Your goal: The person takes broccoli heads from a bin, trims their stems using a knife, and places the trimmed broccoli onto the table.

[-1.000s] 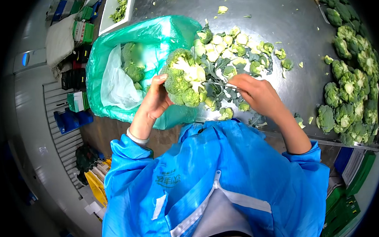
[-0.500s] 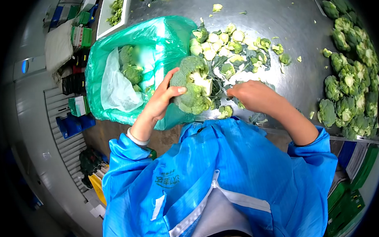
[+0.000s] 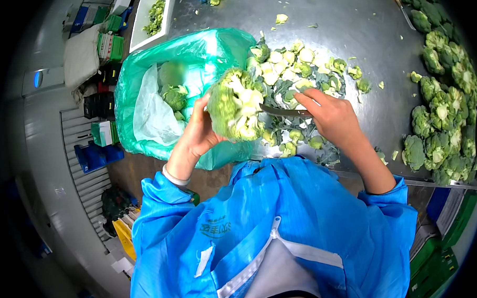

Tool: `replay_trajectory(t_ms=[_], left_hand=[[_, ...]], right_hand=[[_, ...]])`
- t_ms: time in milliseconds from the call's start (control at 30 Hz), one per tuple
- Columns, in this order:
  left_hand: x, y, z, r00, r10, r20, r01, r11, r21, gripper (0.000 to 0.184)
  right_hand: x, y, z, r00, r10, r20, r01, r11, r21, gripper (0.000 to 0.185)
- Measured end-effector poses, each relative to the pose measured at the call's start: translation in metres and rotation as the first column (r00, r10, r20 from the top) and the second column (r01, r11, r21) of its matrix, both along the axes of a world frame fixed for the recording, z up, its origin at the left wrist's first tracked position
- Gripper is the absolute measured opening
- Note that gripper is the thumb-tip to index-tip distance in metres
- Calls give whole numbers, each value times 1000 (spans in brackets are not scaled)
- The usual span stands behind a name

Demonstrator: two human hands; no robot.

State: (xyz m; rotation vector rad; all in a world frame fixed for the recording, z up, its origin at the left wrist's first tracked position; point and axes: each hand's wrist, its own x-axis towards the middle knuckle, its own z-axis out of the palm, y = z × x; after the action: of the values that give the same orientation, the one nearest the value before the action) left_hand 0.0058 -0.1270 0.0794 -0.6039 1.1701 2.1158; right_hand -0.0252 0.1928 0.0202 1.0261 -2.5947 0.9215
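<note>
From afar, I judge this as trimming: my left hand (image 3: 198, 133) grips a broccoli head (image 3: 235, 106) at the green bag's (image 3: 125, 100) edge; my right hand (image 3: 333, 118) grips a knife (image 3: 287, 112) near its stem (contact unclear). The next cut calls for fingers clear.

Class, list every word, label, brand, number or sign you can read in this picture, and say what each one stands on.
Nothing can be quoted with certainty.
Blue jacket: green printed characters on the chest, too blurred to read surely.
Dark green crate, lower right: pale marks, too small to read.
Knife blade: no lettering visible.
</note>
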Motion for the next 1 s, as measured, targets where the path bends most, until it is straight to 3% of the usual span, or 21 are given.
replay_trajectory(t_ms=[33, 133, 167, 300, 467, 633, 867, 1000], left_hand=[[5, 13, 8, 995, 84, -45, -90, 982, -166, 72], [13, 3, 7, 965, -68, -254, -17, 948, -319, 71], [14, 2, 11, 965, -71, -254, -15, 946, -324, 69], [12, 10, 17, 991, 28, -129, -70, 938, -340, 64], [16, 7, 8, 999, 30, 20, -26, 986, -164, 67], [22, 19, 10, 984, 43, 171, -22, 992, -126, 69], [29, 27, 5, 977, -87, 195, 137, 957, -255, 78], [33, 34, -7, 965, 4, 263, 68, 962, -264, 76]], right_hand=[[1, -1, 0, 999, 9, 34, -8, 1000, -20, 37], [6, -4, 3, 998, 32, 53, -34, 999, 38, 36], [8, -5, 5, 998, 42, 47, -45, 996, 79, 35], [9, -13, 11, 991, 50, -120, -33, 989, 142, 34], [9, -16, 17, 941, 51, -333, 40, 964, 261, 36], [7, -22, 13, 937, 78, -340, 19, 962, 274, 27], [9, -22, -1, 951, 157, -268, -79, 957, 279, 17], [21, -28, -15, 933, -35, -358, 177, 911, 373, 17]])
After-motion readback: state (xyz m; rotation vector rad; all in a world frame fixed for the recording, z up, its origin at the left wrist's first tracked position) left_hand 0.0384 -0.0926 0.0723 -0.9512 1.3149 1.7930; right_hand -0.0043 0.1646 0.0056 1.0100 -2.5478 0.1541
